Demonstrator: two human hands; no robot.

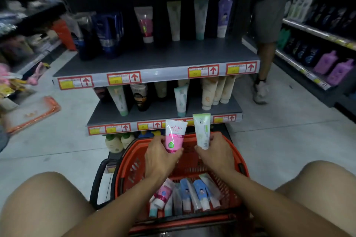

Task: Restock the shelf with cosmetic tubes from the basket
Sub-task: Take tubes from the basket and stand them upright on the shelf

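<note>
Head view: left hand [160, 157] grips pink tube [175, 135], right hand [215, 152] grips green tube [201, 131], above basket [238, 161]. Advice: stand each cap-down on lower shelf [163, 110] at 12 o'clock (beside matching stock).

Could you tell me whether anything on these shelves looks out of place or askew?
Yes: on the lower shelf, a white-and-green tube leans sideways rather than standing straight like its neighbours. On the upper shelf, stock stands far back, leaving the front bare.
</note>
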